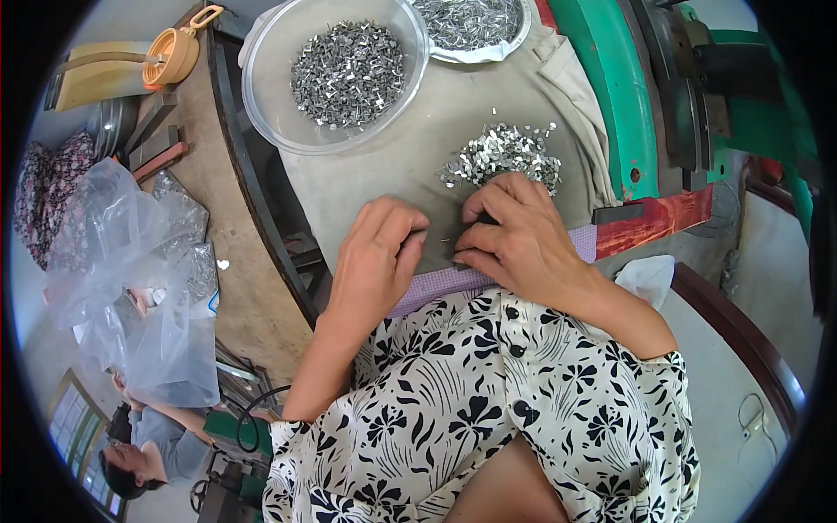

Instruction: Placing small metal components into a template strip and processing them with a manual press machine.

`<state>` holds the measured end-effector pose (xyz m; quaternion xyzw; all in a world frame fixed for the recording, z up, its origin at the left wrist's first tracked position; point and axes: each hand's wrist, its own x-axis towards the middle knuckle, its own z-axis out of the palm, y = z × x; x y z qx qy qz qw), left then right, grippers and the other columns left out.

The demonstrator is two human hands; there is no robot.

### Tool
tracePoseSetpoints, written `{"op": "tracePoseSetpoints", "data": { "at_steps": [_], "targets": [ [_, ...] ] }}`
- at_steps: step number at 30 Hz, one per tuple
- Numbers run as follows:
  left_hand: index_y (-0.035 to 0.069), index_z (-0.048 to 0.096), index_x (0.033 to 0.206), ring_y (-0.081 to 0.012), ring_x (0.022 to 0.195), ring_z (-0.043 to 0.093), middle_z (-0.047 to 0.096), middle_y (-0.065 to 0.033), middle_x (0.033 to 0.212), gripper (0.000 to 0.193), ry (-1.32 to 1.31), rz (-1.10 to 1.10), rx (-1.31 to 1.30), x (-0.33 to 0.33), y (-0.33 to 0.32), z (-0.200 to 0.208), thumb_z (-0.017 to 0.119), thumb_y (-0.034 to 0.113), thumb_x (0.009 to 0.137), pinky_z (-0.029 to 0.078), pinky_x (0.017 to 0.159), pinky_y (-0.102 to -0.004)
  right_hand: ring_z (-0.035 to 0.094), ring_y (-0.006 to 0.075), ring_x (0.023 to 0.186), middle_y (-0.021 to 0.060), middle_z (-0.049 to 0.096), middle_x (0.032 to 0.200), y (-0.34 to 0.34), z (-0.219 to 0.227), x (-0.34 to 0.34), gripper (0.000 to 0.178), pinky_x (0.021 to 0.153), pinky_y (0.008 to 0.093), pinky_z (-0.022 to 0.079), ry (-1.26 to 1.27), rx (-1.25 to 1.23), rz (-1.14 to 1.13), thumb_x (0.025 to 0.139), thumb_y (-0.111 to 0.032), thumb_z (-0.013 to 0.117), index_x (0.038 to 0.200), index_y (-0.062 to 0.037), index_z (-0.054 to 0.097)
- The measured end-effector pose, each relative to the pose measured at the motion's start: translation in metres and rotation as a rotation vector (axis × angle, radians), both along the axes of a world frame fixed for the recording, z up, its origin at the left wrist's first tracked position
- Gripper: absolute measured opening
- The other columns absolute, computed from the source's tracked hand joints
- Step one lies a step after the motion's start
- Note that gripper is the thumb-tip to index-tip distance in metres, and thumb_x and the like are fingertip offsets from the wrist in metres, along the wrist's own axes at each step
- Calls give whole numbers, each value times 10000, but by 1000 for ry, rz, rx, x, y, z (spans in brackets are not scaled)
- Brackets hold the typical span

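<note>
My left hand (377, 253) rests over the grey-green cloth (349, 179), its fingers curled in and the thumb against the index finger. Whatever is between those fingertips is hidden. To its right, my right hand (519, 231) is bent inward with thumb and fingers drawn together. Anything it pinches is too small to make out. A tiny thin metal piece (445, 240) lies on the cloth in the gap between the hands. Just beyond my right hand spreads a loose pile of small flat silvery metal pieces (504, 153).
A clear plastic bowl (270, 118) of small metal parts stands at the far left of the cloth, beside a white bowl (499, 52) of thin metal pieces. Green machinery (602, 61) borders the right. Plastic bags (131, 261) lie leftward; another person (153, 458) is at lower left.
</note>
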<state>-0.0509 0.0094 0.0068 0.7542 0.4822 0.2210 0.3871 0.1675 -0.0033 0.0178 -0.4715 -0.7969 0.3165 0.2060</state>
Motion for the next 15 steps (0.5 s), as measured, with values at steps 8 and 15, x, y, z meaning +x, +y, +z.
{"op": "tracePoseSetpoints", "data": {
  "at_steps": [8,15],
  "targets": [
    [39,653,853,-281,879,563,560,-60,945,132,105,-60,55,7,-8,3,738,21,754,473,760,-386,613,254,816,63,603,894,23,9,27,127,671,357,490,30,-41,-141,745,-44,783,849,-29,711],
    [57,647,843,-274,872,559,552,-62,928,140,113,-90,66,8,-6,0,744,51,743,459,768,-391,625,267,798,73,606,845,12,5,30,134,677,369,494,-52,2,-178,748,-55,783,870,-37,731]
  ]
}}
